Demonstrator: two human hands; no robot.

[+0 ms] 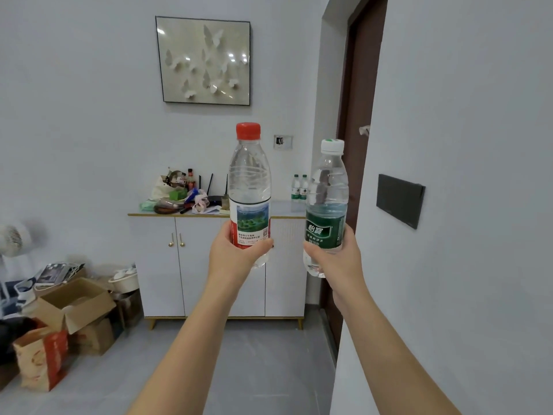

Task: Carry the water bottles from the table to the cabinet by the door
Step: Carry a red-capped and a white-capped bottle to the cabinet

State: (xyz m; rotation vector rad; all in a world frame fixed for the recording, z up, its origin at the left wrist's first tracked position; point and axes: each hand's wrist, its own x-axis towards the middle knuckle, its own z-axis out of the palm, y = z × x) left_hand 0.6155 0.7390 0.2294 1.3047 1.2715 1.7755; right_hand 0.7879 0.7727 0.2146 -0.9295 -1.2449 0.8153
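My left hand [232, 256] grips a clear water bottle with a red cap [249, 187], held upright at arm's length. My right hand [335, 262] grips a second bottle with a white cap and green label [326, 202], also upright. Both bottles are raised in front of a white cabinet [167, 265] that stands against the far wall, left of a dark brown door [360, 85]. Two small green-label bottles [299, 187] stand on the right end of the cabinet top.
Clutter of bags, jars and a router [185, 193] covers the left half of the cabinet top. Cardboard boxes [74, 307], a paper bag [42, 357] and a fan [15, 238] crowd the floor at left. A white wall corner [449, 265] juts out at right. Grey tile floor [254, 369] lies ahead.
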